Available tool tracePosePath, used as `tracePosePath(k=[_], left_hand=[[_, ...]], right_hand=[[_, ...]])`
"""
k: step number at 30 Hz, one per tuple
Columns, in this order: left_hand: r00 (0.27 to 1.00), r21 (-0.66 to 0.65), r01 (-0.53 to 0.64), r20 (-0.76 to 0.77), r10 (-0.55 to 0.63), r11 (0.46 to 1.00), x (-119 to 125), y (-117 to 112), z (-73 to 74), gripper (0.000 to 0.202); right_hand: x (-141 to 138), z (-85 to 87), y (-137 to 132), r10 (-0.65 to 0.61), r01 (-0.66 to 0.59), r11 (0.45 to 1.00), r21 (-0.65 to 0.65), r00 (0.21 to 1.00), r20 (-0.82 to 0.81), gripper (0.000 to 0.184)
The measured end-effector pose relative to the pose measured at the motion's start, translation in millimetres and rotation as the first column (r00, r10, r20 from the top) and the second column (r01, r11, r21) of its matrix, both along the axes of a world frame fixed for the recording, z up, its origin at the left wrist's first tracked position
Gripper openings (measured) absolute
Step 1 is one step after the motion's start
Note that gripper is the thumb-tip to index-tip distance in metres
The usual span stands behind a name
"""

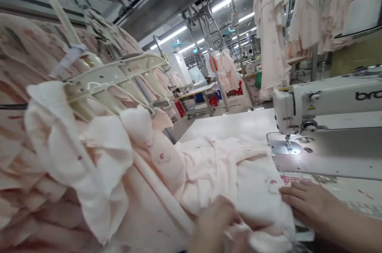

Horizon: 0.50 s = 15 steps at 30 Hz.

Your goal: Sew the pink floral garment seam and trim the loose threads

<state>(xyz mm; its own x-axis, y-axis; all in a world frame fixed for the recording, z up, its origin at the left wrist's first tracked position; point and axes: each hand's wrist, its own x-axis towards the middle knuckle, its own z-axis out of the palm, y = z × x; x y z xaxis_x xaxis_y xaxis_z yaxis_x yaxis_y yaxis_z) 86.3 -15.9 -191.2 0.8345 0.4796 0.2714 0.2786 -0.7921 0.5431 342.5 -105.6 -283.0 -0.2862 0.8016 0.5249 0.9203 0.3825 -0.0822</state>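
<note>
A pale pink printed garment point(227, 173) lies bunched on the white sewing table point(232, 123) in front of me. My left hand point(213, 223) is low in the view, its fingers curled into the fabric, blurred by motion. My right hand point(304, 201) rests at the garment's right edge with fingers stretched flat on the cloth. The white sewing machine point(325, 99) stands to the right, its needle point(288, 141) over the metal plate, a short way beyond my right hand.
A cream plastic hanger clamp point(119, 77) holds a thick bundle of pink garments point(44, 157) filling the left side. More pink garments point(271, 26) hang overhead on rails. Other work tables point(197, 93) and red stools stand farther back.
</note>
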Motion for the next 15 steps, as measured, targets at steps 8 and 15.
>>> tracePosePath(k=[8, 15], left_hand=[[0.978, -0.472, -0.144, -0.203, 0.052, 0.870, 49, -22, -67.3, 0.034], [0.979, -0.840, -0.151, -0.054, 0.195, 0.521, -17, 87, 95.1, 0.031]], right_hand=[[-10, 55.1, 9, -0.079, -0.031, 0.956, -0.291, 0.931, -0.356, 0.021], [-30, 126.7, 66, -0.016, -0.237, 0.901, -0.363, 0.820, -0.573, 0.013]])
